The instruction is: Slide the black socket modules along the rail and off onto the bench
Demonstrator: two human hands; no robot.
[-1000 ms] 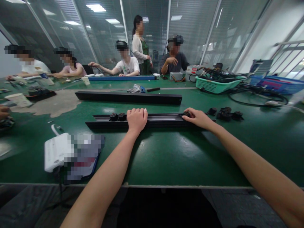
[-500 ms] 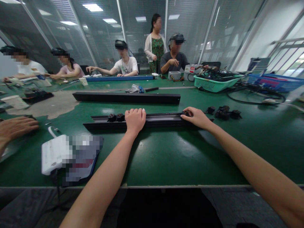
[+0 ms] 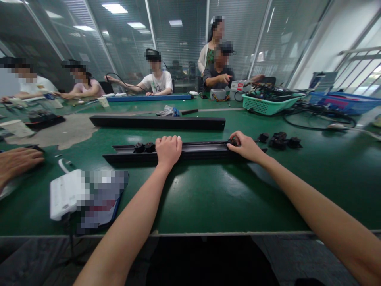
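Note:
A long black open metal channel (image 3: 205,149) lies crosswise on the green table in front of me. My left hand (image 3: 168,151) is closed over its middle, fingers wrapped across the far edge. Toward the right end, my right hand (image 3: 246,147) pinches a small black block-like part (image 3: 233,141) inside the channel; fingers cover most of it. Two similar black parts (image 3: 144,147) sit in the channel left of my left hand. Several more loose black parts (image 3: 279,140) rest on the table beyond my right wrist.
Behind the channel lies a long black bar (image 3: 157,122). A green basket of cables (image 3: 268,105) and a blue basket (image 3: 351,102) stand at right. On the left are a white device (image 3: 67,194) and another person's hand (image 3: 22,163). Several people sit across the table.
My hands stay nearly in place on the channel and the black part. Across the table, a seated person raises a dark cable, and the standing person has shifted right.

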